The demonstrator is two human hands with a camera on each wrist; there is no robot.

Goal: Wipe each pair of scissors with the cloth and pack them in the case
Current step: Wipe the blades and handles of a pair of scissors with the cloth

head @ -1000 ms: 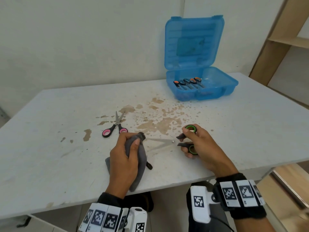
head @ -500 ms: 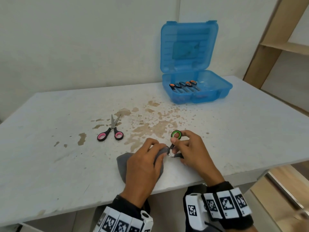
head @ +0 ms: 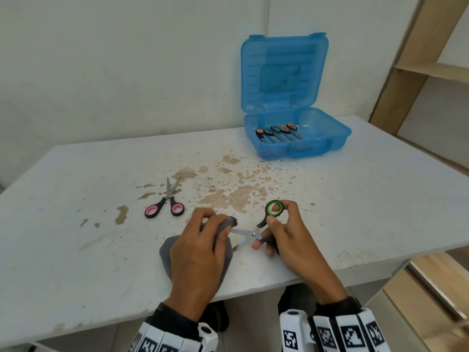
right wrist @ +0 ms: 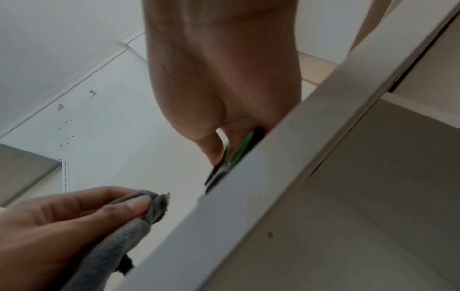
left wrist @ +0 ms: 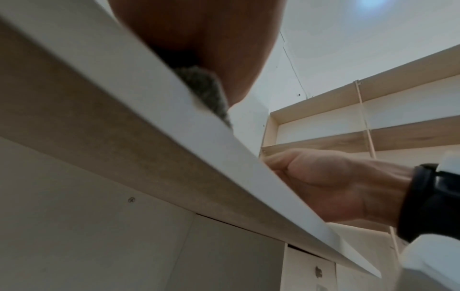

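The right hand (head: 286, 240) gripped the green-handled scissors (head: 264, 224) by their handles, the thumb and forefinger curled round the upper green-lined ring and the other fingers (head: 257, 243) closed over the lower handle. The scissors were held just above the near edge of the desk (head: 76, 250), blades spread apart and pointing left. The left hand (head: 200, 255) clutched the grey cloth (head: 229, 222), its fingers pinching a bunched fold of it round the upper blade; the lower blade ran against the cloth below. The rest of the cloth lay under the left palm on the desk. In the right wrist view the left hand's fingers (right wrist: 119, 204) pressed the cloth (right wrist: 129, 236) into a tight fold, and the green of the scissors (right wrist: 240, 148) showed beneath the right hand's thumb.

The pink-handled scissors (head: 167, 203) lay flat on the desk to the left, well apart from both hands, blades slightly open and pointing away. The blue plastic case (head: 337, 134) stood open at the far right of the desk, lid upright, with several pairs of scissors (head: 278, 132) laid side by side in its tray. Brown stains (head: 236, 194) marked the middle of the desk.
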